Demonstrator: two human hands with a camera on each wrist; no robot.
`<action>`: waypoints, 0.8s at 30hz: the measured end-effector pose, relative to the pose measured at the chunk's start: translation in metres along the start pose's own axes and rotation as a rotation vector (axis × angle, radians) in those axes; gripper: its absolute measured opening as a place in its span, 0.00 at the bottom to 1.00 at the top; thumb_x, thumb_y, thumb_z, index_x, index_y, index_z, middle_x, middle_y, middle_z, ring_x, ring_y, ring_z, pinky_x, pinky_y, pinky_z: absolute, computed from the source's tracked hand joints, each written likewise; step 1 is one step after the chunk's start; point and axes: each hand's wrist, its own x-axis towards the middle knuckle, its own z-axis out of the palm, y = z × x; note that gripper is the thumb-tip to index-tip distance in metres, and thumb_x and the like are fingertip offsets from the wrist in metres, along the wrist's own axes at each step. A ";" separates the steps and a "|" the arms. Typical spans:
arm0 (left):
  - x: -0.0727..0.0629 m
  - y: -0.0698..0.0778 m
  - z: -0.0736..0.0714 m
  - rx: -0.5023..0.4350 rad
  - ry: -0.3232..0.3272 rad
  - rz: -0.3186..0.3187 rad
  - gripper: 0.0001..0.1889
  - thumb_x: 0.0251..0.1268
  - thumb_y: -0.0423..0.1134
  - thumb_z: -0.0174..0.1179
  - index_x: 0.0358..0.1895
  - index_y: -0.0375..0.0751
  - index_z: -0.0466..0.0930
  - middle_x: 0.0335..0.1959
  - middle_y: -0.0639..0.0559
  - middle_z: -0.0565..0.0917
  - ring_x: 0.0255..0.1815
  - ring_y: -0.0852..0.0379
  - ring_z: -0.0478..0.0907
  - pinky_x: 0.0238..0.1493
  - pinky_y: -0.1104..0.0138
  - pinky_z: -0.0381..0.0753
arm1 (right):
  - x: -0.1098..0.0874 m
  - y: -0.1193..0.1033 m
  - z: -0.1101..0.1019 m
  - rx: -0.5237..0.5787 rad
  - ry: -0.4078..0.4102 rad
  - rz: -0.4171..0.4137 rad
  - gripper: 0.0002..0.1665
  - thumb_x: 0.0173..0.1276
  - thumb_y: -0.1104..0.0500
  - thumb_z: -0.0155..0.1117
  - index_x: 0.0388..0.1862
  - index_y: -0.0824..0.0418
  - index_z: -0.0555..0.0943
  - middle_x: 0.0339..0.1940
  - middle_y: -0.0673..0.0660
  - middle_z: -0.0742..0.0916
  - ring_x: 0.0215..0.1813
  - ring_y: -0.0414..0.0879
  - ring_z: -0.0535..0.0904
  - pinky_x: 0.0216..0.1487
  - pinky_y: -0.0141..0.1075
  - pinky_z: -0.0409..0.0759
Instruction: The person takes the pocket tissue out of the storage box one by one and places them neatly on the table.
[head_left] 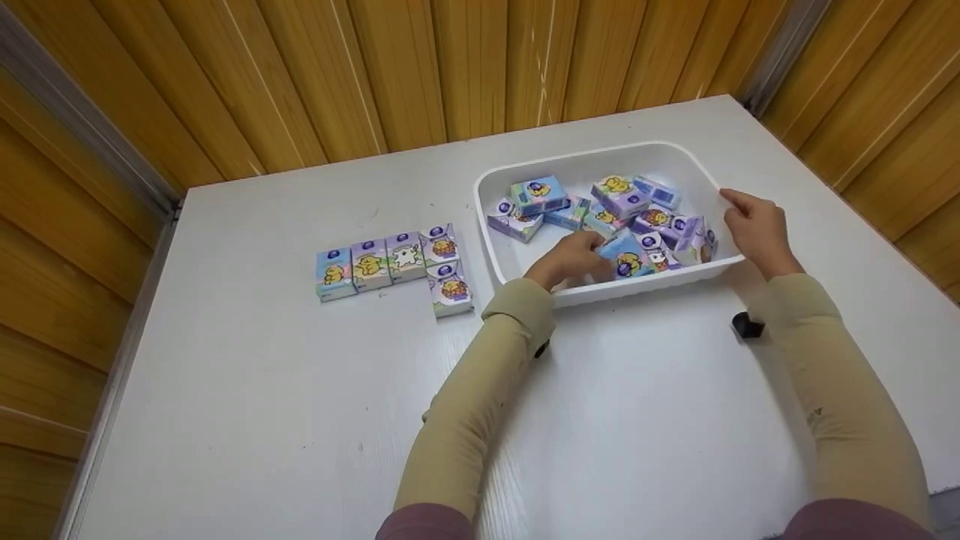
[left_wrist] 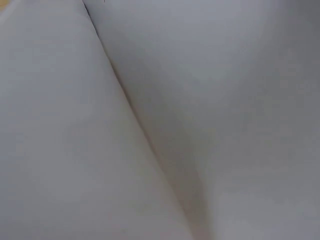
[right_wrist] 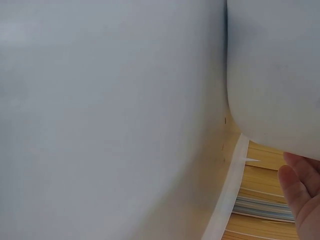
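Observation:
My left hand [head_left: 571,259] reaches over the near wall into a white plastic tub [head_left: 581,156]. Its fingers pinch the left side of a blue tissue pack [head_left: 627,255] printed with a yellow cartoon animal; the fingertips are partly hidden. At the tub's right end, my right hand [head_left: 757,229] grips the rim between thumb and fingers. The right wrist view shows that hand [right_wrist: 302,187] against the tub's edge [right_wrist: 280,137]. More purple and blue tissue packs [head_left: 538,195] lie jumbled in the tub. Only pale blurred surfaces appear in the left wrist view.
Left of the tub, several tissue packs [head_left: 370,264] lie side by side on the white table [head_left: 247,390], with one pack [head_left: 450,289] below the row's right end. A small black object [head_left: 747,325] sits near my right forearm. Wood-patterned panels [head_left: 420,67] stand behind the table.

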 end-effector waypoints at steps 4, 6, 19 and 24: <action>-0.002 -0.002 0.000 -0.092 0.014 0.054 0.11 0.57 0.39 0.56 0.43 0.44 0.70 0.35 0.55 0.71 0.38 0.60 0.66 0.39 0.70 0.67 | 0.000 0.001 0.000 0.000 -0.003 0.000 0.26 0.68 0.57 0.36 0.65 0.60 0.60 0.65 0.63 0.64 0.67 0.57 0.58 0.65 0.49 0.58; -0.004 -0.003 0.000 -0.144 0.025 0.080 0.10 0.59 0.38 0.55 0.43 0.43 0.68 0.35 0.53 0.71 0.38 0.60 0.69 0.38 0.69 0.67 | -0.001 0.001 0.000 -0.002 0.009 -0.014 0.26 0.68 0.58 0.37 0.64 0.61 0.61 0.64 0.63 0.66 0.66 0.57 0.58 0.64 0.49 0.59; -0.008 -0.001 -0.004 -0.259 0.192 0.126 0.20 0.65 0.43 0.47 0.60 0.47 0.62 0.43 0.49 0.74 0.41 0.60 0.73 0.43 0.71 0.73 | 0.000 0.000 0.000 0.003 0.014 -0.036 0.26 0.68 0.57 0.37 0.63 0.61 0.63 0.64 0.63 0.66 0.66 0.56 0.59 0.64 0.50 0.59; -0.012 -0.001 -0.007 -0.275 0.275 0.141 0.20 0.67 0.44 0.44 0.61 0.47 0.61 0.36 0.52 0.74 0.33 0.64 0.70 0.34 0.75 0.71 | 0.001 0.001 -0.001 0.006 -0.015 -0.007 0.26 0.69 0.56 0.36 0.65 0.60 0.60 0.66 0.62 0.64 0.68 0.56 0.56 0.65 0.49 0.57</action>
